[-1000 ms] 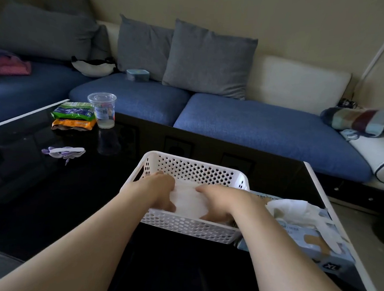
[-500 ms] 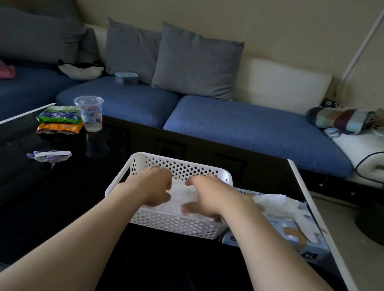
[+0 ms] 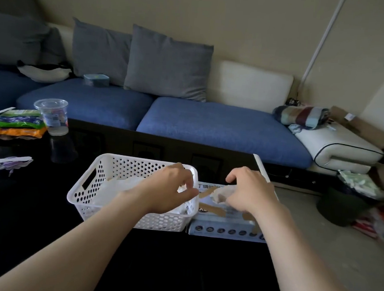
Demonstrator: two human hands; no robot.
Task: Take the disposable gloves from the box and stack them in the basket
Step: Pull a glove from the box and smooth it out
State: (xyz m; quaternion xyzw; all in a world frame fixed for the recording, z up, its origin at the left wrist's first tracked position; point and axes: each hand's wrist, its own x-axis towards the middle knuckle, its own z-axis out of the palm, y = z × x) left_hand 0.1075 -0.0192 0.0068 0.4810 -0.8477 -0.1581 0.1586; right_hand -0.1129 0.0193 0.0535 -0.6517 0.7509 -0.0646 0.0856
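A white perforated basket (image 3: 79,196) stands on the black table with a flat pile of white gloves (image 3: 124,182) inside it. Touching its right side is the pale blue glove box (image 3: 223,229), with a crumpled white glove (image 3: 219,192) sticking out of its torn top. My left hand (image 3: 167,189) hovers over the basket's right end with its fingers loosely curled, holding nothing. My right hand (image 3: 251,190) is over the box opening, its fingers curled down onto the protruding glove; the fingertips are hidden.
A clear plastic cup (image 3: 51,116) and snack packets (image 3: 17,123) sit at the table's far left, with a purple-white item (image 3: 8,163) nearer. The table's right edge (image 3: 261,166) runs just past the box. A blue sofa (image 3: 210,124) lies behind.
Both hands have left the glove pile in the basket and moved right. My right hand now reaches the glove at the box opening. The view has swung to the right.
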